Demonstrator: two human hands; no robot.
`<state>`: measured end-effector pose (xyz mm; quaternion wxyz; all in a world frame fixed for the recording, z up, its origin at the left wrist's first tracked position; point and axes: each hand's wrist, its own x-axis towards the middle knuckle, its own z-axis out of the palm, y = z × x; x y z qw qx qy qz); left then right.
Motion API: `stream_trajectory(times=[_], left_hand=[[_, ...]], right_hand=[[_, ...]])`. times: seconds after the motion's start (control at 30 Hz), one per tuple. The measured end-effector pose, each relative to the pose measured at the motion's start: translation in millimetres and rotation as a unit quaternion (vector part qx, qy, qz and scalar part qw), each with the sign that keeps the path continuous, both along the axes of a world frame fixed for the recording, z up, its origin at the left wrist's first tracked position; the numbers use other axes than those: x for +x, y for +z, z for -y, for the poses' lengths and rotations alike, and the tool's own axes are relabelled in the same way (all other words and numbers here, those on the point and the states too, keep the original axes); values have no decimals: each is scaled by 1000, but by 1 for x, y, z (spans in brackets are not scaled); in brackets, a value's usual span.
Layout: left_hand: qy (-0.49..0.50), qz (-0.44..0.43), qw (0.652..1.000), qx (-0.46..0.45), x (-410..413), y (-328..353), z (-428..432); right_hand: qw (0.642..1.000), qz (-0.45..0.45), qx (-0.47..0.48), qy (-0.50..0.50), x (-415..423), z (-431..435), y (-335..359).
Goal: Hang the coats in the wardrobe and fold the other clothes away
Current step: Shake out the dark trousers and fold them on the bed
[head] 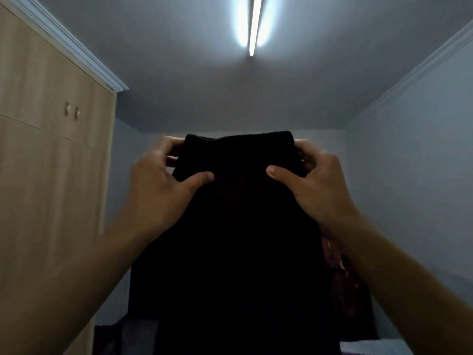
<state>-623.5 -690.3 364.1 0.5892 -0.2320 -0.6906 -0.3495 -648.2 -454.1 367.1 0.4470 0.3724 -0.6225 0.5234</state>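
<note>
surface: pale bluish-white flat surface (pixel 371 349), low, well right of light wooden wardrobe (pixel 51 175); kind unclear | on it: dark cloth heap (pixel 110 336) just beside wardrobe's foot; contact unclear

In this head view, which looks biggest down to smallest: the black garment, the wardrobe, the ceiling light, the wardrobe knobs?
Largest: black garment and wardrobe, about alike; the garment is nearer the camera, so I won't rank them.
Next: ceiling light.
Smallest: wardrobe knobs.

left hand (pixel 163 180) — grips black garment (pixel 240 226) top left | right hand (pixel 314 180) — grips top right | wardrobe (pixel 51 149) at left
</note>
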Motion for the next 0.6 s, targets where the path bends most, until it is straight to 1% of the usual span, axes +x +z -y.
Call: stream_trajectory(times=[0.1,0.3,0.47,0.6], left_hand=[[-33,55,998,14,-56,-32,3],[-53,120,991,7,-191,-110,9],[-90,158,983,-8,-291,-183,5],[-85,198,976,-6,-368,-249,-1]], right_hand=[[999,43,21,-20,-52,3,-28],[988,144,43,-39,-177,6,-103],[979,189,42,-64,-270,4,-177],[967,230,48,-102,-345,3,-240]])
